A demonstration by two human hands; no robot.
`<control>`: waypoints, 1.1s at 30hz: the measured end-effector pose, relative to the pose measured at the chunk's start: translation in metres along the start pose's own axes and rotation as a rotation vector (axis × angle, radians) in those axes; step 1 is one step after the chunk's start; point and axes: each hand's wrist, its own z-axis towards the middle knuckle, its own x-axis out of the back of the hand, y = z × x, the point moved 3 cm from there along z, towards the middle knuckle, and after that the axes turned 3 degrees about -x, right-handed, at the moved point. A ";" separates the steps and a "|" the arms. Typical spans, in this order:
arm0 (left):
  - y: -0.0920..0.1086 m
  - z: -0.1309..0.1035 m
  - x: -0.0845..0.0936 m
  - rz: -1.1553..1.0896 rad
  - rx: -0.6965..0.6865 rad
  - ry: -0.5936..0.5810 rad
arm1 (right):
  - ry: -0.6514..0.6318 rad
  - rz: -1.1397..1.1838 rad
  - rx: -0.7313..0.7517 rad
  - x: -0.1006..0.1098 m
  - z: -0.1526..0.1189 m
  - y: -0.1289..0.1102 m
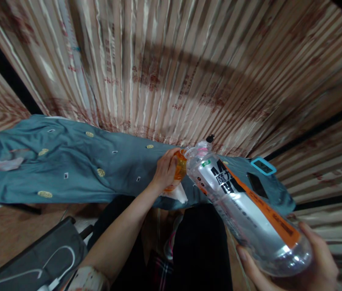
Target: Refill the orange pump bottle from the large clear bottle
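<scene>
Pleated curtain [164,72] behind teal cloth [125,161]. My right grip [321,258] cradles base of clear bottle [243,206], tilted, neck at orange bottle [181,166] clasped in my left grip [165,170]. Likely light, slick, thin-walled: best held low, squeezed gently.

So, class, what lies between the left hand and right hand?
In the head view, a silver-labelled plastic bottle stretches from the right hand toward the orange bottle in the left hand.

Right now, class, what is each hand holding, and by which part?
The right hand holds the large clear plastic bottle by its base end; the left hand holds the orange bottle around its body, below the neck.
</scene>
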 end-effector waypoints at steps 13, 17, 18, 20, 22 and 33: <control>-0.001 -0.001 0.000 0.024 0.014 -0.003 | -0.023 0.029 -0.079 0.002 -0.010 0.010; -0.001 -0.001 0.000 0.029 0.017 -0.004 | -0.010 0.007 -0.035 0.001 -0.004 0.003; -0.001 -0.001 0.000 0.027 0.013 -0.004 | -0.007 0.000 -0.024 0.001 -0.003 0.002; 0.000 -0.001 0.000 0.019 -0.001 0.000 | 0.002 -0.004 -0.031 0.001 -0.003 0.001; 0.000 -0.001 0.000 0.010 -0.012 0.005 | -0.021 0.025 -0.069 0.001 -0.007 0.006; 0.002 0.001 0.001 0.023 0.009 -0.014 | 0.003 0.030 -0.066 0.002 -0.008 0.006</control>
